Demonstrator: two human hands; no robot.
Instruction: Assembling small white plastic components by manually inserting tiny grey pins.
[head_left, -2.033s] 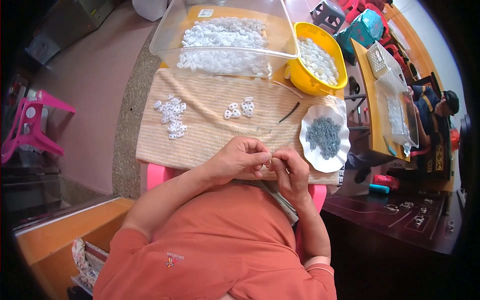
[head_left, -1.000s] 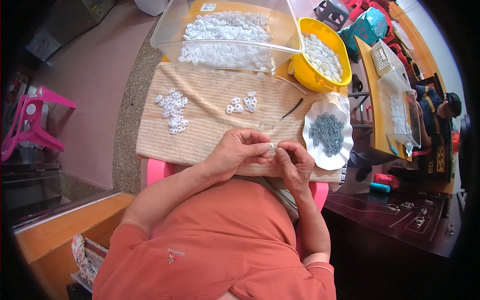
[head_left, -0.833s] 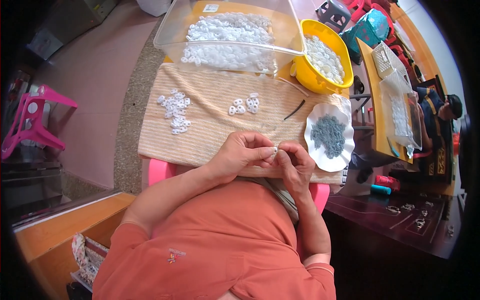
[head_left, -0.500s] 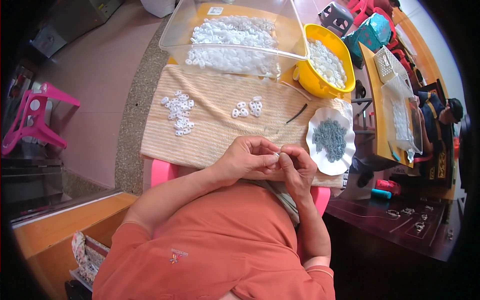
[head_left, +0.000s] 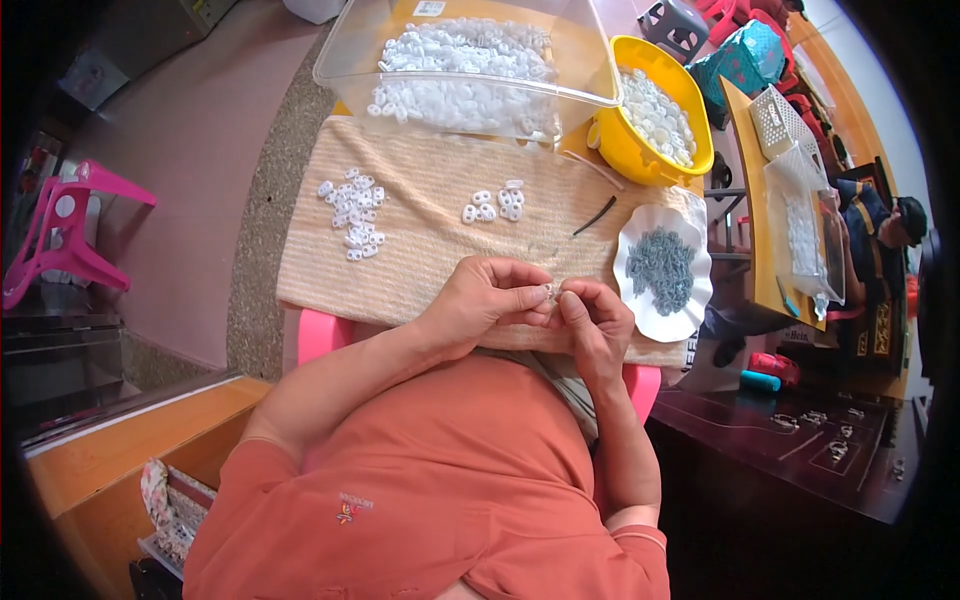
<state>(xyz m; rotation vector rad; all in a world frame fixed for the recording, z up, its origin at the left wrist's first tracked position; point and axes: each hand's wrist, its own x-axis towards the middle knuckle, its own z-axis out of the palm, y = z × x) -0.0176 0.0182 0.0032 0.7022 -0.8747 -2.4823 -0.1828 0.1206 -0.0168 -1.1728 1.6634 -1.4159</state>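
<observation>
My left hand (head_left: 490,302) and my right hand (head_left: 596,322) meet over the near edge of the striped cloth (head_left: 420,270). Thumb and fingers of both are pinched around one small whitish plastic piece (head_left: 553,290), mostly covered by the fingertips. Beyond them on the cloth lies a small cluster of white oval plastic pieces with holes (head_left: 485,211). Farther left is a larger loose heap of similar white pieces (head_left: 355,208). To the right of my right hand, a white wavy-rimmed plate (head_left: 668,328) holds a pile of small grey-blue parts (head_left: 660,270).
A clear plastic bin (head_left: 345,78) of white pieces stands at the back, beside a yellow basin (head_left: 645,168) of whitish pieces. A thin dark stick (head_left: 595,216) lies near the plate. A pink stool (head_left: 85,235) is at left; a person (head_left: 890,220) sits far right.
The whole view has shifted slightly, with the table things a little higher in it. Both hands remain pinched together, their fingertips slightly shifted around the small piece.
</observation>
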